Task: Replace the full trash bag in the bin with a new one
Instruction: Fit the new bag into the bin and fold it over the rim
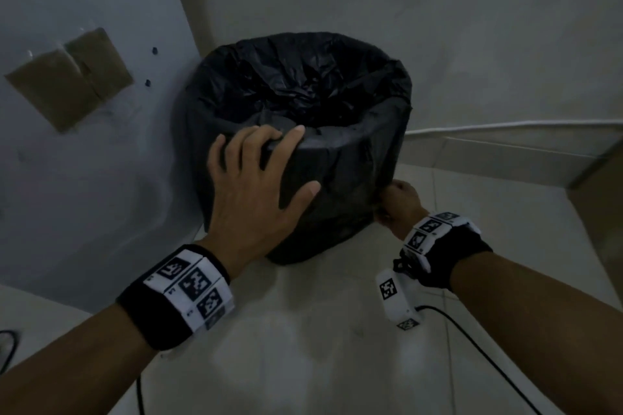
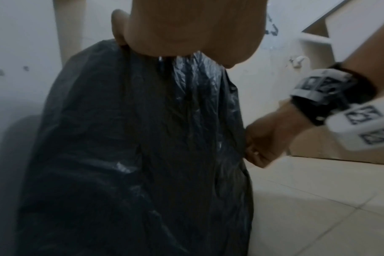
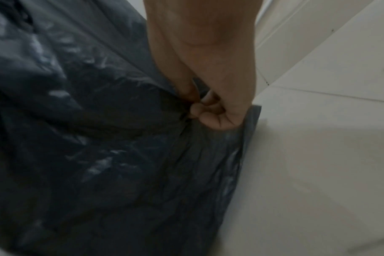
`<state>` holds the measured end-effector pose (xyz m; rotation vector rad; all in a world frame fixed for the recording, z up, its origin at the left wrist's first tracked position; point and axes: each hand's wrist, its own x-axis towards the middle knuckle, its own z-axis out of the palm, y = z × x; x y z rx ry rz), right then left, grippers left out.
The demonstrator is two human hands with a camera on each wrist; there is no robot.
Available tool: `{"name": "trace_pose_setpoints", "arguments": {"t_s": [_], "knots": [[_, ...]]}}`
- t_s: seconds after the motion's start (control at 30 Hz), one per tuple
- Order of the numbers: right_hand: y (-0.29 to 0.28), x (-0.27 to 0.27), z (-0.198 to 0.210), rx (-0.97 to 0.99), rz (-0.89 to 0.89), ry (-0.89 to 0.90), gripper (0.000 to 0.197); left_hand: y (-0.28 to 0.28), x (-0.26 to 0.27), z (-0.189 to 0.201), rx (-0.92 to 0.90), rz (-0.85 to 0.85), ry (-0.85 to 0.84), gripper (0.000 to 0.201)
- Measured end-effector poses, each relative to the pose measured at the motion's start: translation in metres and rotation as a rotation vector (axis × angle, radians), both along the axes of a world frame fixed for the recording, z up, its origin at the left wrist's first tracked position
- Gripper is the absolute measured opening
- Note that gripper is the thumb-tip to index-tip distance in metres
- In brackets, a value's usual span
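A round bin stands in the room's corner, wholly covered by a black trash bag (image 1: 303, 104) that lines its inside and hangs down over its outer wall to near the floor. My left hand (image 1: 259, 175) lies spread over the near rim, fingers resting on top and thumb against the outer wall (image 2: 143, 138). My right hand (image 1: 396, 202) is low at the bin's right side, pinching the hanging bag edge (image 3: 208, 155) between thumb and curled fingers (image 3: 200, 107). The bin itself is hidden under the bag.
Grey walls meet just behind the bin. Brown tape patches (image 1: 70, 77) stick on the left wall. The pale tiled floor (image 1: 303, 330) spreads in front. A black cable (image 1: 472, 340) runs over the floor at the right. A step or ledge (image 1: 505, 152) lies to the right.
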<state>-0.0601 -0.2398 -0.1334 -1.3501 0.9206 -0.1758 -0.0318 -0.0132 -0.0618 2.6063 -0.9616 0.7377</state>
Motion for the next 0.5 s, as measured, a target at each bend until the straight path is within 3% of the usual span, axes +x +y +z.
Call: {"name": "trace_pose_setpoints", "arguments": {"t_s": [0.13,0.23,0.3,0.5], "knots": [[0.015,-0.004,-0.014,0.064,0.075,0.079,0.013,0.002,0.004,0.002,-0.052,-0.010,-0.018,0.057],[0.022,-0.006,-0.016,0.089,0.199,0.126,0.004,-0.003,0.001,0.002,0.039,-0.051,-0.050,0.063],[0.019,-0.009,-0.019,0.099,0.259,0.175,0.013,-0.004,0.000,0.003,0.070,-0.047,-0.029,0.067],[-0.005,-0.016,-0.026,0.178,0.130,0.241,0.019,0.013,0.014,0.008,-0.120,-0.036,0.065,0.054]]}}
